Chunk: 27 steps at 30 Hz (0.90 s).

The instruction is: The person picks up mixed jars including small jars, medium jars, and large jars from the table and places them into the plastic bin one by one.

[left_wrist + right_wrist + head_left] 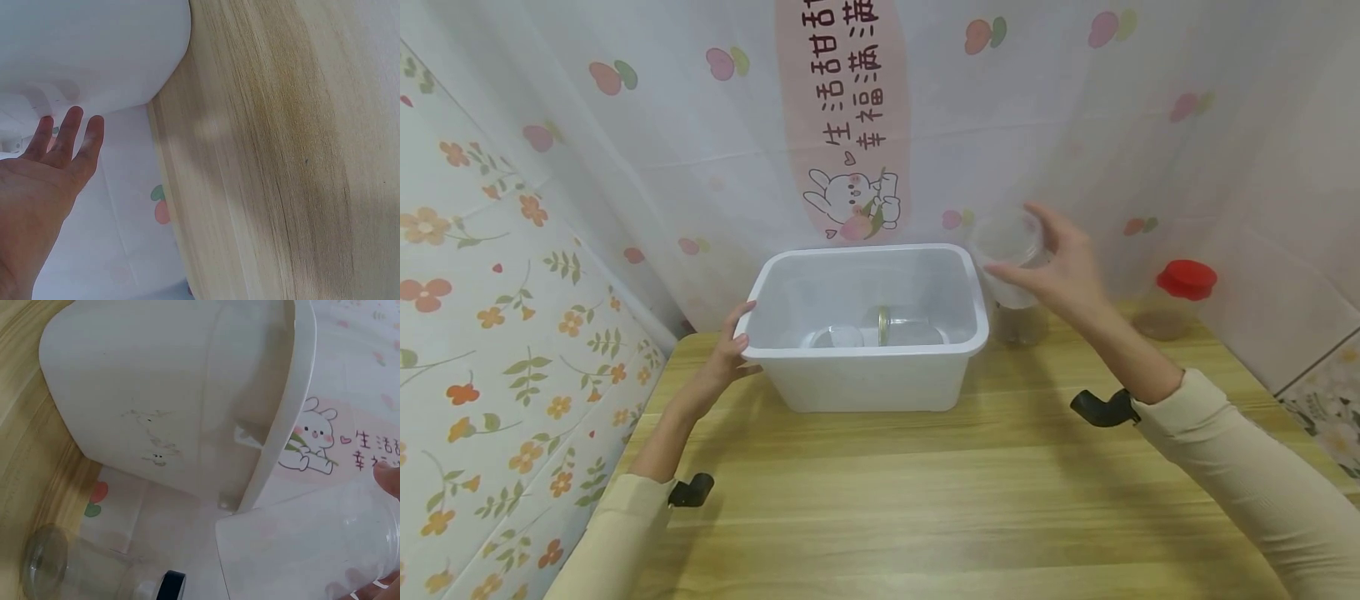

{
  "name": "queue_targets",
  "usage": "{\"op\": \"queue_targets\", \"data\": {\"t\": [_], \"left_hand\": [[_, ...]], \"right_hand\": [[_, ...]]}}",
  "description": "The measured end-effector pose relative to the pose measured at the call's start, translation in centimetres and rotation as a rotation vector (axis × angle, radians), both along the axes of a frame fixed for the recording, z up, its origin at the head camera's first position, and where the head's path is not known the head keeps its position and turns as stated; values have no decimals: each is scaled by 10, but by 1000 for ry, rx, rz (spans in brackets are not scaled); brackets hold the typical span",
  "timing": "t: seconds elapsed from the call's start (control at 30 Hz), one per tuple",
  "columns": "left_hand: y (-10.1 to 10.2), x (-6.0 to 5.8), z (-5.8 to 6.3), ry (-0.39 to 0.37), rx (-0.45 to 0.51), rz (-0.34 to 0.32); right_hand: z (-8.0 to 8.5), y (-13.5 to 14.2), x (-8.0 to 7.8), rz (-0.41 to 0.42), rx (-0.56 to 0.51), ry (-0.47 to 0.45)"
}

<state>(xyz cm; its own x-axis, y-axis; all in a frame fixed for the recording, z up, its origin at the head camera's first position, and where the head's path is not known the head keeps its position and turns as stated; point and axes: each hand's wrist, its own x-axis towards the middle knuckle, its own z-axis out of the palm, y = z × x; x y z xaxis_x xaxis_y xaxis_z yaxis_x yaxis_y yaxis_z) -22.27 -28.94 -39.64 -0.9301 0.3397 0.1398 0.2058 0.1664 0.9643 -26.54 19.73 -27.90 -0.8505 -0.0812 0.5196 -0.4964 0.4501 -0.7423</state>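
Note:
A white plastic tub (865,383) stands on the wooden table. My left hand (727,354) holds the left end of its rim, with thumb and forefinger over the edge. Three fingers of that hand (47,181) reach along the outer wall in the left wrist view. A clear, see-through jar (1006,242) is in my right hand (1063,267), gripped between thumb and fingers, raised beside the tub's right rim. In the right wrist view the same jar (300,544) lies tilted across the lower right. Inside the tub lie clear jars, one with a gold-coloured lid (883,325).
Under the raised jar, a clear jar (1018,327) with a dark lid (170,586) stands on the table. Farther right is a clear jar with a red lid (1186,279). A printed curtain (662,167) hangs right behind the tub; a tiled wall (1285,275) borders the right side.

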Motion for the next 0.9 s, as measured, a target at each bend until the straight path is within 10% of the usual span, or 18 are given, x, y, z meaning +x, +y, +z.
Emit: {"op": "queue_targets", "data": {"t": [0.9], "left_hand": [[2, -1, 0, -15, -9, 23]], "right_hand": [[20, -18, 1, 9, 25, 3]]}}
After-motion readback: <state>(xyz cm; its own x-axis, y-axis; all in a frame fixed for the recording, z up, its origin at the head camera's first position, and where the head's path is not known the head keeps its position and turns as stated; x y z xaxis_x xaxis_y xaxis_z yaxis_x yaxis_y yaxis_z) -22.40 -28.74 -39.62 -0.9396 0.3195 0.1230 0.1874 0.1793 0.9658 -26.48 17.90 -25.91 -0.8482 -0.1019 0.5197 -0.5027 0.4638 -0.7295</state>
